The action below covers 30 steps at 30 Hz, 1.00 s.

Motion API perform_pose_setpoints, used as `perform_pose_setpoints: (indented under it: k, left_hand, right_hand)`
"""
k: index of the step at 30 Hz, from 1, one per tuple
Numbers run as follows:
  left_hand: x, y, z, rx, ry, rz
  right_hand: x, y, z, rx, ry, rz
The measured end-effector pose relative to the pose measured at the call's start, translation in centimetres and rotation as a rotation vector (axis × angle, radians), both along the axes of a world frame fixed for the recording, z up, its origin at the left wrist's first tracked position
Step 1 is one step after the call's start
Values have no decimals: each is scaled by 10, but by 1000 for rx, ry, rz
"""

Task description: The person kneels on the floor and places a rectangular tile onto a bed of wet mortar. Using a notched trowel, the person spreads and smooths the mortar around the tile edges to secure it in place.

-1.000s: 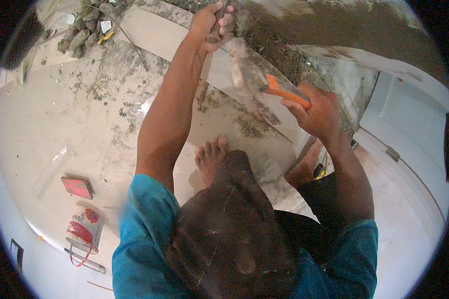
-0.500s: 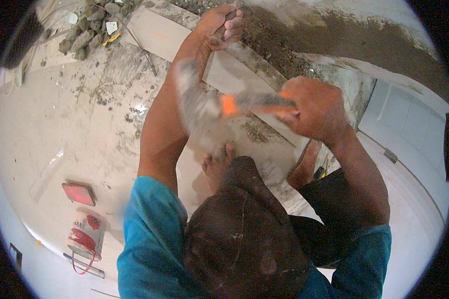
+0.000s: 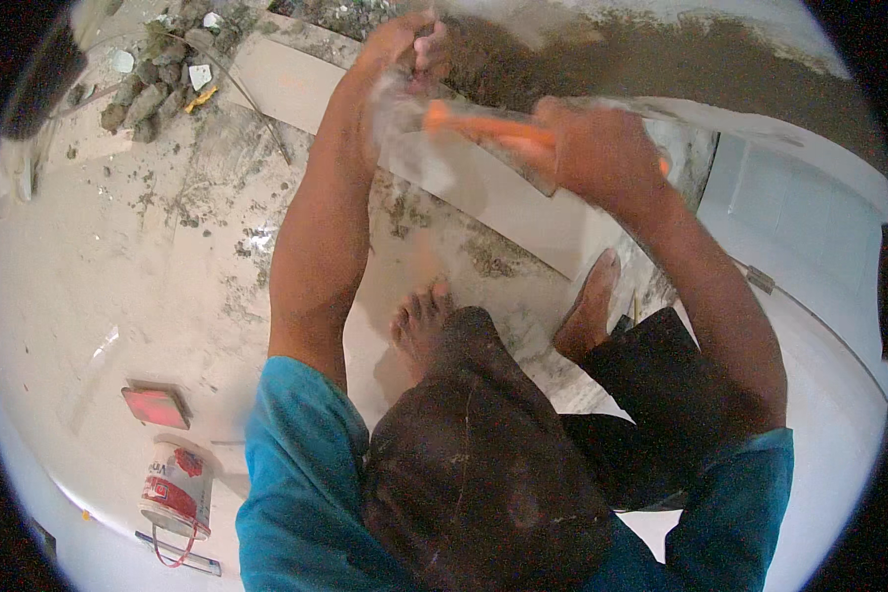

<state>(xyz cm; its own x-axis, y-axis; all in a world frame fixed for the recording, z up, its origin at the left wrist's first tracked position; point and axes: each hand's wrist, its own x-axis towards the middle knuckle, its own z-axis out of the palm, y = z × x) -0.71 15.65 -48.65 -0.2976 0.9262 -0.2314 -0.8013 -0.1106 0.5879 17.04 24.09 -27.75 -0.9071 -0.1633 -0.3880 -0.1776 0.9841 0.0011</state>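
My right hand (image 3: 607, 153) grips a hammer (image 3: 493, 126) by its orange-and-dark handle. Motion smears the hammer's metal head, which appears right over my left wrist in this view. Farther off, beside the dirt at the wall's foot, my left hand (image 3: 403, 47) is closed with the fingers curled. Whatever it may hold is too blurred and covered to make out. Beneath both arms lies a long pale tile strip (image 3: 488, 192), with crumbs of mortar along its near edge.
Grey rubble (image 3: 153, 94) is heaped at the far left. A red-faced block (image 3: 155, 406) and a white-and-red bucket (image 3: 178, 483) are at lower left. The wall (image 3: 651, 59) bounds the far right, with a pale panel (image 3: 799, 237) nearby. My bare feet rest close to the tile.
The hammer has swung away from me toward my left hand, and my right hand has moved up and slightly left with it. My left hand stays closed near the wall.
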Motion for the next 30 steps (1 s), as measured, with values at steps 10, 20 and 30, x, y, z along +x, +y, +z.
perform_pose_setpoints:
  k: [10,20,30]
  left_hand:
    - [8,-8,26,-118,-113,9]
    - [7,-1,2,-40,-106,249]
    - [17,-6,8,-106,-222,111]
  right_hand:
    - [4,-11,-12,64,-96,-204]
    - [-3,2,-22,26,173,-9]
    - [43,-6,15,-378,214,-64]
